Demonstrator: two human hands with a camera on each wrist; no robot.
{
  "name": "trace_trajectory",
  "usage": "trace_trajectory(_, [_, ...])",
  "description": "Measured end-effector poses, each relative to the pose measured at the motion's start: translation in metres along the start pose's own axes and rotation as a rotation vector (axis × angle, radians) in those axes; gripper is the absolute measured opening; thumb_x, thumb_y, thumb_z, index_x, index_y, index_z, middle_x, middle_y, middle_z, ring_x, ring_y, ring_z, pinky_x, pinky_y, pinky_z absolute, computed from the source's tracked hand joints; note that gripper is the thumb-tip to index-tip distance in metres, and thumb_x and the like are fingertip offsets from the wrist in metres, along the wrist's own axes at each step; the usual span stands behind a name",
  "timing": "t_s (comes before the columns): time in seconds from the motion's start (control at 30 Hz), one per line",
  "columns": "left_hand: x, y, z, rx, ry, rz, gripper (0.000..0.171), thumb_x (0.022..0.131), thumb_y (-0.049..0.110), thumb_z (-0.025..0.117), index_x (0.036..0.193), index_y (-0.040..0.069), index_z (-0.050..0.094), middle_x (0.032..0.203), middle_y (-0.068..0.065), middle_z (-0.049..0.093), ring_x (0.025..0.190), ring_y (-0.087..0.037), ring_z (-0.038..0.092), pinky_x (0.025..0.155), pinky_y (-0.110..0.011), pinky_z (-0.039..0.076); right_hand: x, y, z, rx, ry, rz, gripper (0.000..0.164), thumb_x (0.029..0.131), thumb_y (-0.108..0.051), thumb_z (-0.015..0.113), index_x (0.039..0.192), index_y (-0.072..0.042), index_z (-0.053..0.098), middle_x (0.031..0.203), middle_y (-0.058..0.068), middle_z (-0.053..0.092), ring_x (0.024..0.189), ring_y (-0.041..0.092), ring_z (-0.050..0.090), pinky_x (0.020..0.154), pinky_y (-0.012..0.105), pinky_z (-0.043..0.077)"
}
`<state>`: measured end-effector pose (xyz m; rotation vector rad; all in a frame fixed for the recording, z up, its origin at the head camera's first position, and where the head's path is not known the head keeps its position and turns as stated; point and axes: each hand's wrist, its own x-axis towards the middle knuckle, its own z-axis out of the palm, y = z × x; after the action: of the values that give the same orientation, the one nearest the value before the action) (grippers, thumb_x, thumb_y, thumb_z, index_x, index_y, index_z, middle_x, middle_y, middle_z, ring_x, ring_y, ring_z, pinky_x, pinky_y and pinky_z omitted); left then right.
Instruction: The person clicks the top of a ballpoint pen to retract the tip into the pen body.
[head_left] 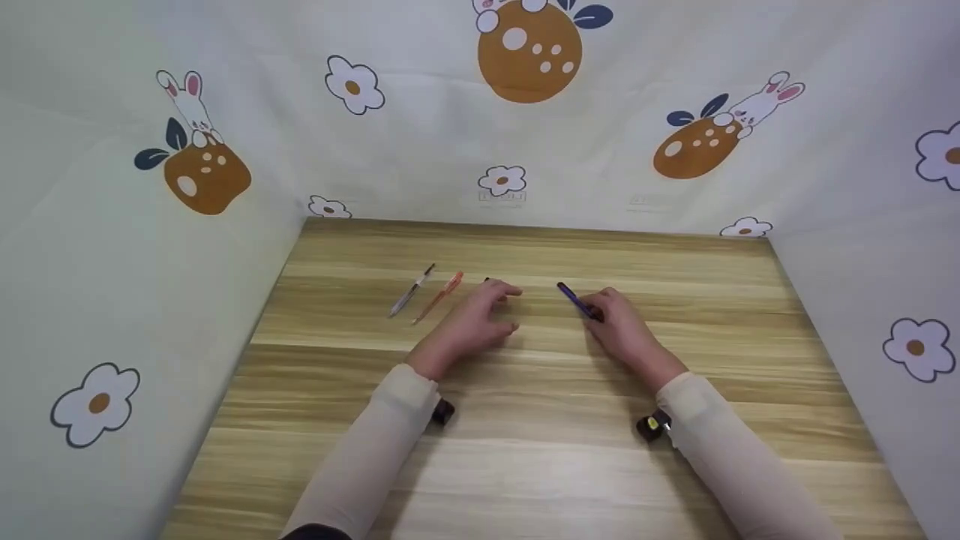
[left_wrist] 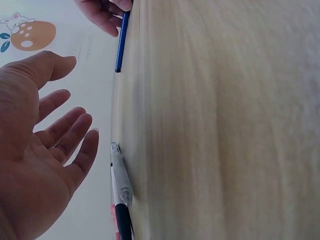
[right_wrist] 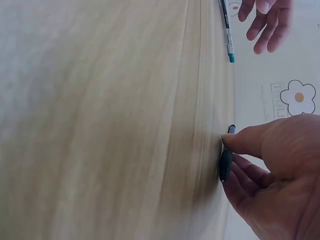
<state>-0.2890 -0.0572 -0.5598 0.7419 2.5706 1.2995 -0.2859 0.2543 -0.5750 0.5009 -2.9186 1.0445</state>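
My right hand [head_left: 624, 330] pinches a blue pen [head_left: 571, 297] between thumb and fingers, low at the tabletop. In the right wrist view the pen's dark end [right_wrist: 226, 165] shows between the thumb and fingers. My left hand [head_left: 471, 322] is held with spread, loosely bent fingers and nothing in them. It covers most of another pen, whose dark tip [head_left: 487, 280] peeks out past it. Left of that hand lie a red-orange pen [head_left: 438, 298] and a clear pen with a dark end [head_left: 411, 291], side by side and slanted.
The wood-grain table [head_left: 525, 465] is enclosed at the back and sides by a pale cloth [head_left: 420, 142] printed with flowers, rabbits and oranges. A small black wrist camera [head_left: 443, 411] hangs under the left sleeve, and another camera [head_left: 651, 428] by the right sleeve.
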Motion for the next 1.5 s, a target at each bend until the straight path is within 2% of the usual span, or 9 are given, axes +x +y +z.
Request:
trace_trajectory(0.2, [-0.0007, 0.0007, -0.0008, 0.002, 0.002, -0.012, 0.056, 0.1, 0.015, 0.079, 0.152, 0.005, 0.06, 0.152, -0.016, 0.059, 0.143, -0.031, 0.057, 0.116, -0.049, 0.05, 0.0016, 0.0025, 0.0007, 0.028, 0.014, -0.003, 0.037, 0.097, 0.012, 0.071, 0.134, 0.01, 0.073, 0.113, 0.024, 0.066, 0.106, 0.038, 0.066, 0.096, 0.054, 0.056])
trace_trajectory(0.43, [-0.0016, 0.0005, -0.0012, -0.002, -0.001, -0.018, 0.055, 0.101, 0.015, 0.079, 0.152, 0.005, 0.061, 0.148, -0.018, 0.059, 0.141, -0.034, 0.057, 0.116, -0.051, 0.05, 0.0004, 0.0053, 0.0001, 0.08, 0.014, 0.041, 0.036, 0.099, 0.013, 0.069, 0.135, 0.013, 0.071, 0.115, 0.025, 0.066, 0.109, 0.041, 0.066, 0.1, 0.057, 0.056])
trace_trajectory(0.6, [-0.0025, 0.0017, -0.0017, -0.007, -0.004, -0.024, 0.055, 0.1, 0.015, 0.08, 0.152, 0.005, 0.062, 0.147, -0.018, 0.06, 0.141, -0.034, 0.057, 0.116, -0.05, 0.05, 0.0005, 0.0068, 0.0, 0.08, 0.014, 0.054, 0.033, 0.098, 0.01, 0.071, 0.131, 0.011, 0.074, 0.111, 0.023, 0.068, 0.105, 0.038, 0.065, 0.096, 0.053, 0.055])
trace_trajectory(0.83, [-0.0033, 0.0034, -0.0016, 0.008, -0.006, -0.019, 0.056, 0.1, 0.016, 0.08, 0.152, 0.005, 0.062, 0.147, -0.017, 0.06, 0.14, -0.032, 0.058, 0.115, -0.05, 0.05, -0.0004, 0.0074, 0.0008, 0.055, 0.036, 0.026, 0.032, 0.095, 0.012, 0.072, 0.126, 0.007, 0.079, 0.106, 0.021, 0.071, 0.1, 0.036, 0.066, 0.089, 0.049, 0.055])
trace_trajectory(1.2, [-0.0031, 0.0016, -0.0023, -0.007, -0.007, 0.001, 0.051, 0.101, 0.015, 0.079, 0.149, 0.003, 0.063, 0.144, -0.019, 0.062, 0.137, -0.035, 0.058, 0.115, -0.05, 0.049, -0.0008, 0.0054, -0.0026, 0.107, 0.037, 0.101, 0.029, 0.097, 0.008, 0.069, 0.124, 0.007, 0.079, 0.113, 0.024, 0.075, 0.109, 0.041, 0.068, 0.097, 0.053, 0.056])
trace_trajectory(1.37, [-0.0026, 0.001, -0.0018, -0.01, -0.005, -0.006, 0.049, 0.101, 0.014, 0.079, 0.147, 0.002, 0.064, 0.144, -0.02, 0.063, 0.137, -0.035, 0.059, 0.115, -0.05, 0.05, -0.0006, 0.0069, -0.0023, 0.129, 0.045, 0.098, 0.028, 0.098, 0.008, 0.067, 0.124, 0.009, 0.078, 0.119, 0.027, 0.075, 0.115, 0.043, 0.068, 0.103, 0.057, 0.054])
trace_trajectory(1.5, [-0.0025, 0.0026, -0.0024, -0.016, -0.011, -0.026, 0.049, 0.102, 0.015, 0.079, 0.147, 0.003, 0.064, 0.145, -0.019, 0.062, 0.138, -0.035, 0.058, 0.115, -0.051, 0.049, 0.0003, 0.0042, -0.0013, 0.186, 0.057, 0.116, 0.027, 0.099, 0.007, 0.067, 0.124, 0.01, 0.078, 0.116, 0.024, 0.077, 0.112, 0.037, 0.069, 0.101, 0.051, 0.055])
